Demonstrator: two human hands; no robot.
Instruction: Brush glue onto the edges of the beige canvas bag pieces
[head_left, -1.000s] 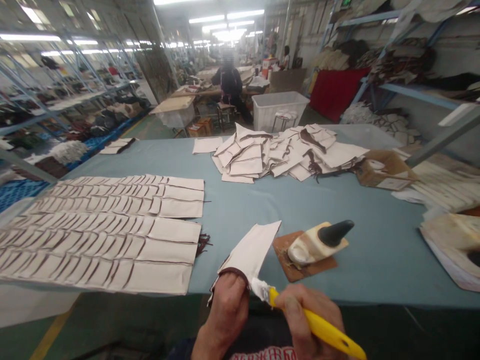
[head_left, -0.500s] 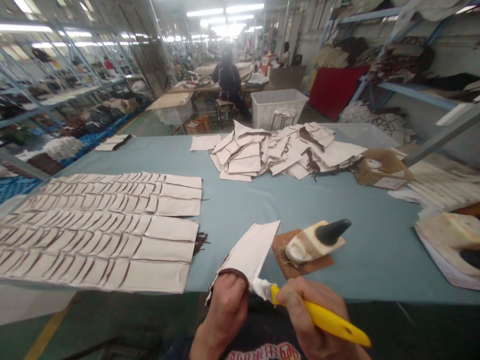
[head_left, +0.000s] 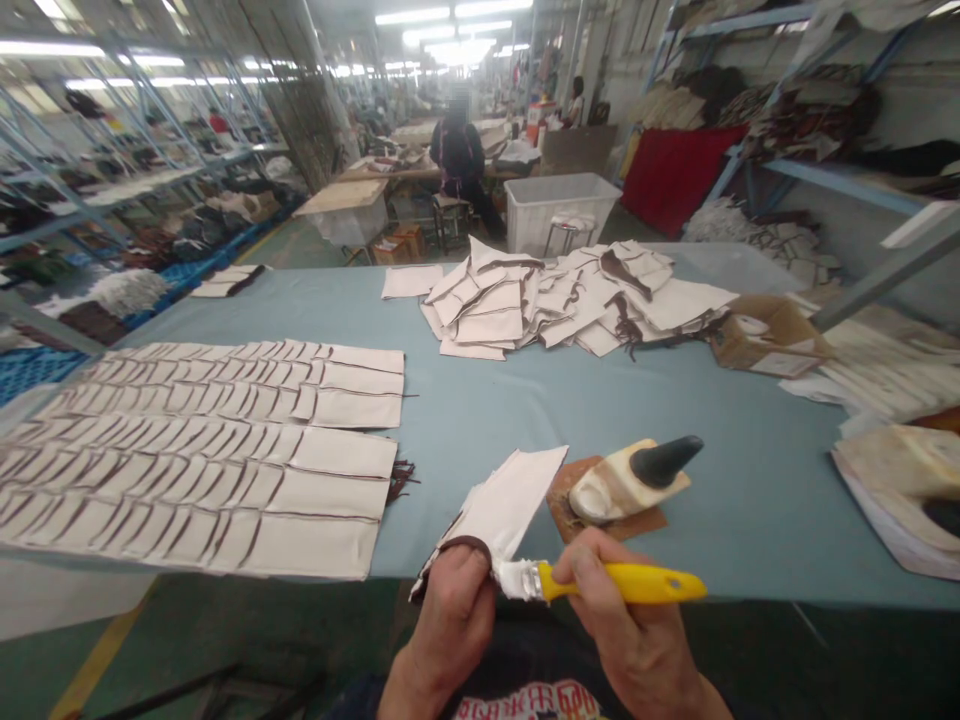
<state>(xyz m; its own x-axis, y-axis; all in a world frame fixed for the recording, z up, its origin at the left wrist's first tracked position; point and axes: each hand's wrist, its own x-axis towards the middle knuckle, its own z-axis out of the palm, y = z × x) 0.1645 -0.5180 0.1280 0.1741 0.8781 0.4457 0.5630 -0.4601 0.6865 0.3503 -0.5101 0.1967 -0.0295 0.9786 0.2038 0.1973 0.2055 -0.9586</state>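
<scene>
At the near edge of the table covered in blue-green sheeting, the left hand is closed, knuckles up and fingers curled over the brown-edged near end of a white, flat cloth piece; its fingertips are hidden. The cloth piece extends from this hand forward and to the right over the tabletop. The right hand is closed on a flat brush with a yellow handle, thumb against the grip near the metal ferrule. The handle lies nearly level, its white-coated bristles meeting the cloth beside the left hand. Beyond the brush, a cream container with a black conical part rests on a brown square board. Overlapping rows of white, brown-edged pieces occupy the left side; a loose heap of similar pieces lies at the far side. Behind the table stand a translucent plastic bin and a seated person in dark clothing, under tube lights.
</scene>
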